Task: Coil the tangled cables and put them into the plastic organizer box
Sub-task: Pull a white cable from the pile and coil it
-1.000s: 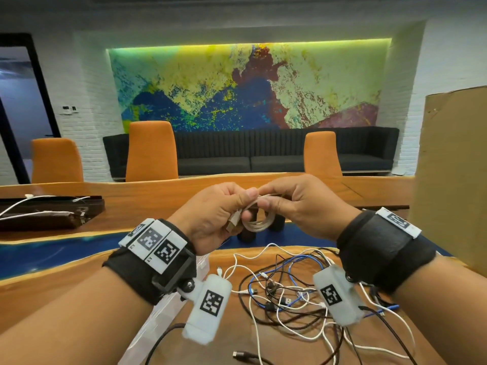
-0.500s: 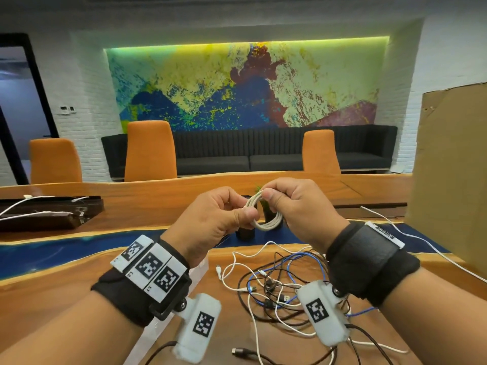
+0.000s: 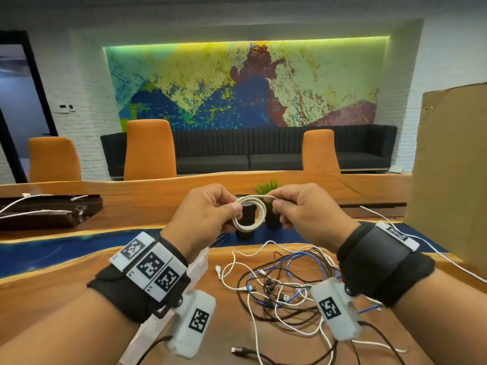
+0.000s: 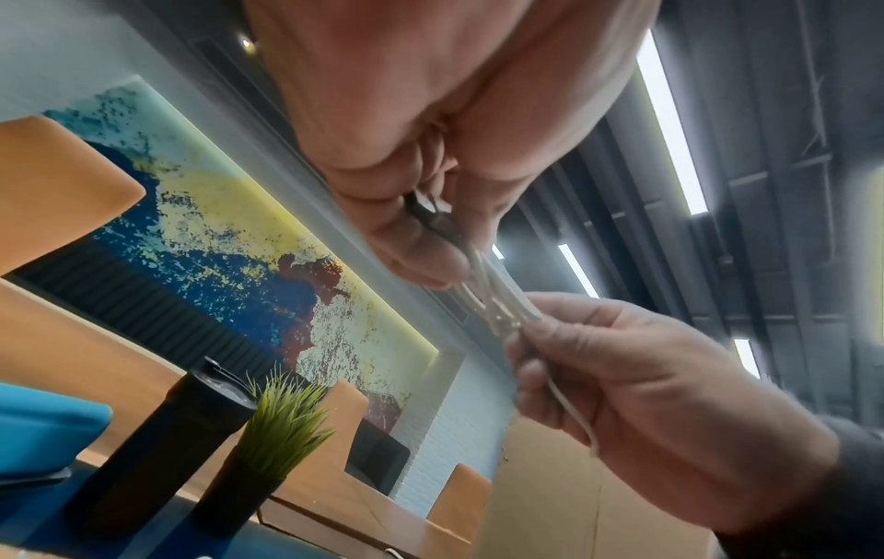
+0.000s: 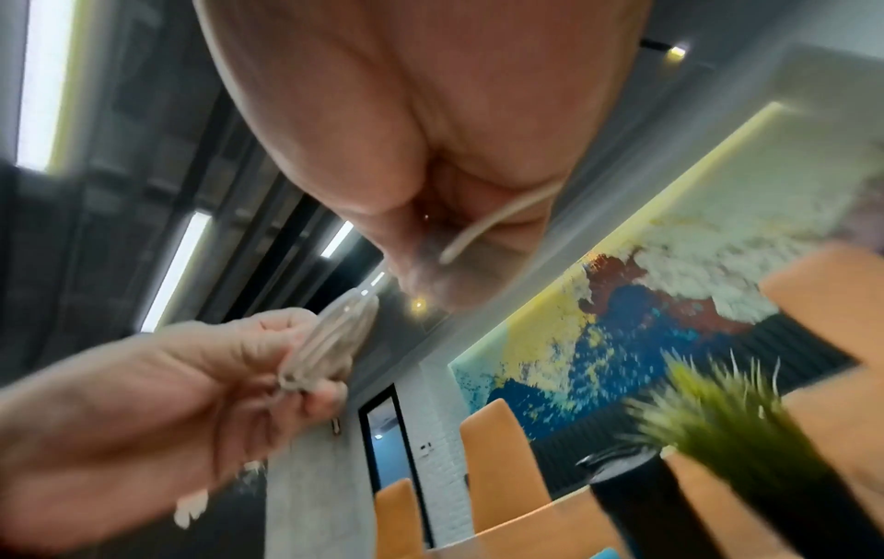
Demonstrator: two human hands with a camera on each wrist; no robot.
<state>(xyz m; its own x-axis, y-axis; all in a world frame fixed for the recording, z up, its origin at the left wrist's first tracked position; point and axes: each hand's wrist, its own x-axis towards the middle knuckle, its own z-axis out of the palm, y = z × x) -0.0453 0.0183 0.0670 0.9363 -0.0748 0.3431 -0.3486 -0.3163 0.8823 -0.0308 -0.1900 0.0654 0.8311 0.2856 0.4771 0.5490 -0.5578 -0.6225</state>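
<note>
A white cable coil (image 3: pixel 253 219) hangs in the air above the table, between both hands. My left hand (image 3: pixel 234 209) pinches its left side between thumb and fingers. My right hand (image 3: pixel 276 204) pinches the top strand just right of that. The loose tail (image 3: pixel 434 252) trails past my right wrist to the right. In the left wrist view the coil (image 4: pixel 497 302) is edge-on between the two grips. The right wrist view is blurred but shows the coil (image 5: pixel 330 340) too. A tangled pile of white, black and blue cables (image 3: pixel 284 288) lies below. The clear plastic organizer box (image 3: pixel 201 259) sits mostly hidden under my left wrist.
A small potted plant (image 3: pixel 268 188) and a black cylinder (image 3: pixel 245 222) stand just beyond the hands. A tall cardboard box (image 3: pixel 453 180) blocks the right side. A dark tray with white cables (image 3: pixel 47 210) lies far left. Orange chairs (image 3: pixel 149 148) stand behind the table.
The hands have drawn slightly apart and the coil has opened into a wider ring. The right hand has brought a strand across the top. The tail now swings out to the right.
</note>
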